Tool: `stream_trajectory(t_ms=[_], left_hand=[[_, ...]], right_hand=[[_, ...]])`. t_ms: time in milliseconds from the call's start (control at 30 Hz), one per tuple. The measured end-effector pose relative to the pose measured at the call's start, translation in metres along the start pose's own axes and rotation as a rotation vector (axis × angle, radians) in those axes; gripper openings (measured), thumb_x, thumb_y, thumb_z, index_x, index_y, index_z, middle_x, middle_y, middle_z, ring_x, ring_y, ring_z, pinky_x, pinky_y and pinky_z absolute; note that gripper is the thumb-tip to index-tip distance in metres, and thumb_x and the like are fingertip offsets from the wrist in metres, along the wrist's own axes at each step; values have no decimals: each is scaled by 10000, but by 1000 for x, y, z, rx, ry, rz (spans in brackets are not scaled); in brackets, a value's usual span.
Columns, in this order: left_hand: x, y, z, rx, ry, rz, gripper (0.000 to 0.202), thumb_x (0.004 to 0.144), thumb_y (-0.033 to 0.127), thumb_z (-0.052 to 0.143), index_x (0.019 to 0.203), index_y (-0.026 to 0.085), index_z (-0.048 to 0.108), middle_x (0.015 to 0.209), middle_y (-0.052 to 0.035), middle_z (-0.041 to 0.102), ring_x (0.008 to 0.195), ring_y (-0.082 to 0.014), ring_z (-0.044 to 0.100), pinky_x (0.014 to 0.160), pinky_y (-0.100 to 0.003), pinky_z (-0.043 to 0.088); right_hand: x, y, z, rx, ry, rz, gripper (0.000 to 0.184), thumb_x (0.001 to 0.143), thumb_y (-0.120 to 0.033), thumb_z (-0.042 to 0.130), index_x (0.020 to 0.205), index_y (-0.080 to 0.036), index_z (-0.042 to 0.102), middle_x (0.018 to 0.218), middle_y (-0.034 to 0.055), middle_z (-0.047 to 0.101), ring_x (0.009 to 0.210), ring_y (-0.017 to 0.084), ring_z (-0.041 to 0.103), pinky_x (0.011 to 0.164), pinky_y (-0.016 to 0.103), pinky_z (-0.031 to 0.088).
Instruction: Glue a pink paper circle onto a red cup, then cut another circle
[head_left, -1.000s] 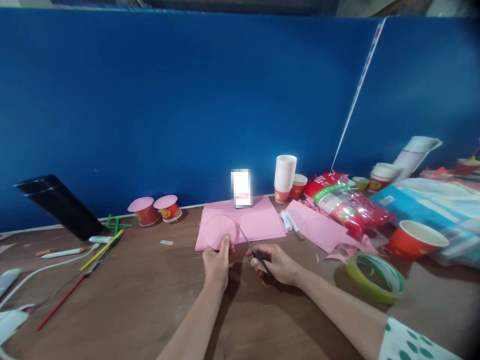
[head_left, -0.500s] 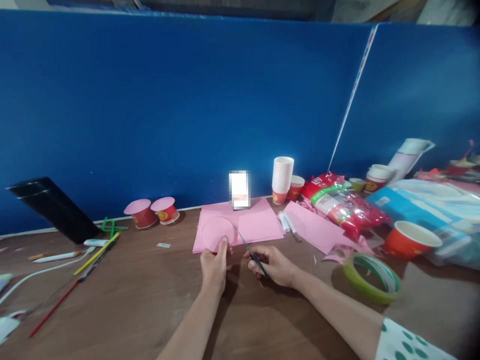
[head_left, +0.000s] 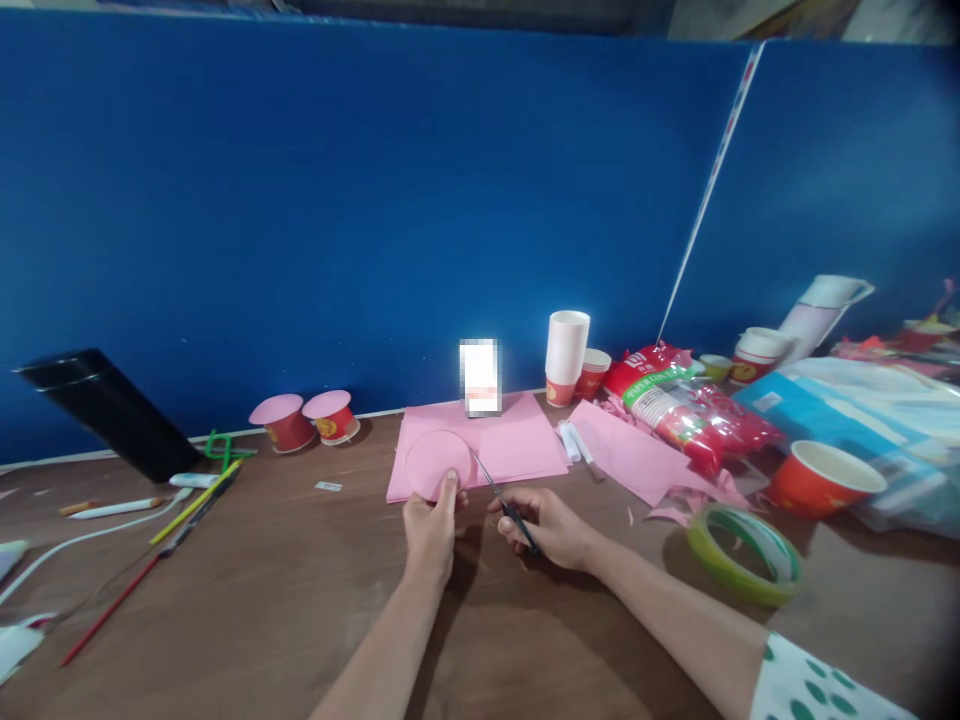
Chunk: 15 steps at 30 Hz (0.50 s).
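Note:
Between thumb and fingers, my left hand (head_left: 433, 515) pinches the lower edge of a pink paper circle (head_left: 438, 462). My right hand (head_left: 547, 525) grips a pair of scissors (head_left: 504, 500) by the dark handles, the thin blades pointing up and left. The blade tips come close to the circle's right edge; whether they touch it I cannot tell. Behind the circle, pink paper sheets (head_left: 517, 440) lie stacked on the brown table. A bright phone-like screen (head_left: 480, 375), blurred out, stands at their back edge.
Left stand two red paper cups with pink discs (head_left: 328, 405), a black cylinder (head_left: 105, 415) and pens. Stacked paper cups (head_left: 567, 350), a red plastic pack (head_left: 667, 400), pink scraps (head_left: 637, 455), a tape roll (head_left: 709, 560) and an orange cup (head_left: 802, 490) are right. A blue partition (head_left: 375, 200) rises behind.
Hardly anything differs. The view has shifted very slightly, and both hands keep their hold on the paper circle and the scissors in nearly the same place.

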<state>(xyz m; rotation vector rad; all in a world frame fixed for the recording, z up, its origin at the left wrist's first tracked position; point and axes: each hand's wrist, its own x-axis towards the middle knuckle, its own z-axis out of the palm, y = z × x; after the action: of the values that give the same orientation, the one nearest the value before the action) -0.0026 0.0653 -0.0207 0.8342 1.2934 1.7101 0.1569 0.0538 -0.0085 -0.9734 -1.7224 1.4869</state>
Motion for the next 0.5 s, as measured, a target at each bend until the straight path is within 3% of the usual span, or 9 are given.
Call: stream_trajectory(t_ms=[500], left_hand=[[-8,4,4,-101,-34,-102,329,546,361,686,716,88,618,522,-7,580,454,-104,515,466,-225,418]], right_hand=[[1,0,0,63,19,11,293,746,-368,546,946,-154,556,580,-32,488,486,76,463,449,187,384]])
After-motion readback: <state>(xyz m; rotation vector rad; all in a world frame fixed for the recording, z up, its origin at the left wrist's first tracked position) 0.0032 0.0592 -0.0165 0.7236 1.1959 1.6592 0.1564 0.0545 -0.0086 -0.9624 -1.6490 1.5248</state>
